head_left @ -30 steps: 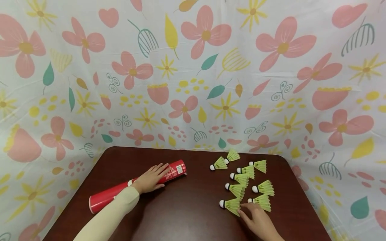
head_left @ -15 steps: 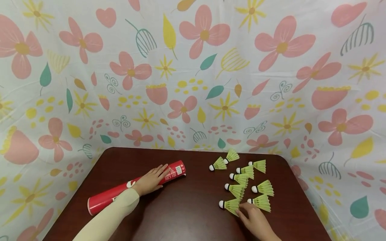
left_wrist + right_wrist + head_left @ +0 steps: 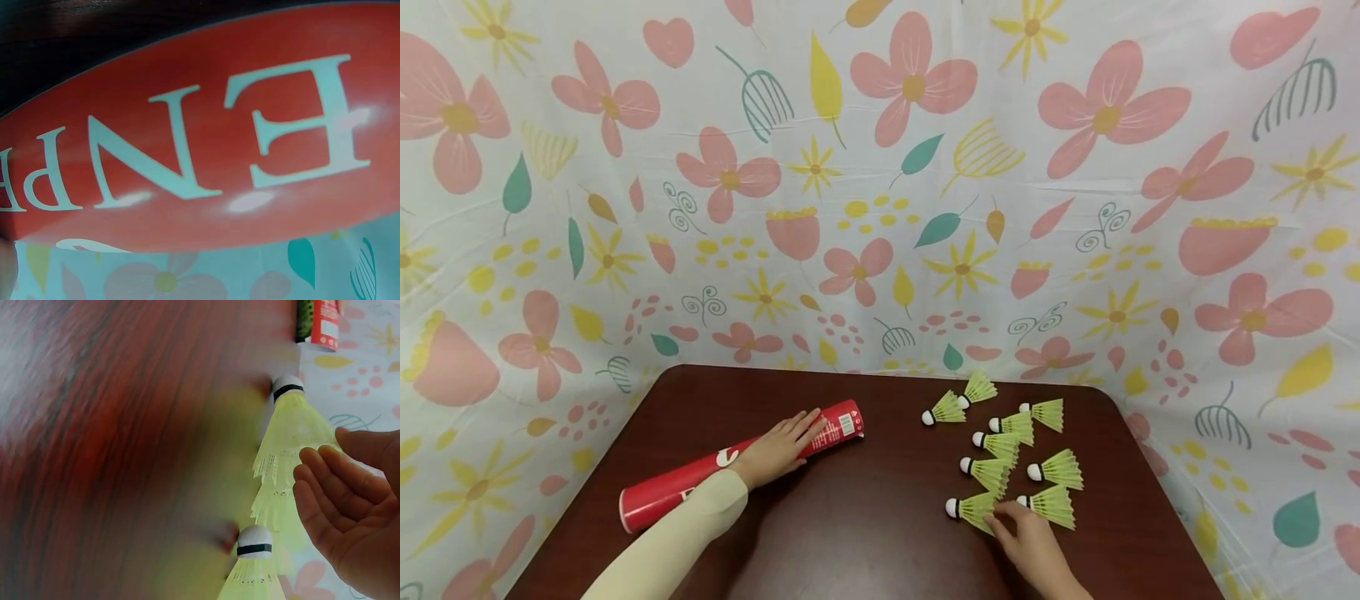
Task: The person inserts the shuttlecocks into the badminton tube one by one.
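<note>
A red shuttlecock tube (image 3: 658, 497) with white lettering lies slanted on the table's left side. My left hand (image 3: 778, 450) rests across its top with the fingers extended. In the left wrist view, large white letters cover the red tube (image 3: 219, 144), and only a sliver of hand shows at the lower left. At the right, my right hand (image 3: 1036, 546) pinches the skirt edge of the nearest yellow shuttlecock (image 3: 972, 510) between thumb and index finger. That shuttlecock (image 3: 294, 422) lies in the right wrist view with its white cork away from the hand (image 3: 356, 506).
Several more yellow shuttlecocks (image 3: 1056, 468) lie close together on the right of the dark brown table (image 3: 850, 533), some overlapping. Two sit farther back, one being a shuttlecock (image 3: 943, 408) near the rear edge. A flowered cloth (image 3: 865, 183) hangs behind and around the table.
My right hand shifts very slightly at the shuttlecock's skirt. The tube, my left hand and the other shuttlecocks stay in place; the head view sways a little.
</note>
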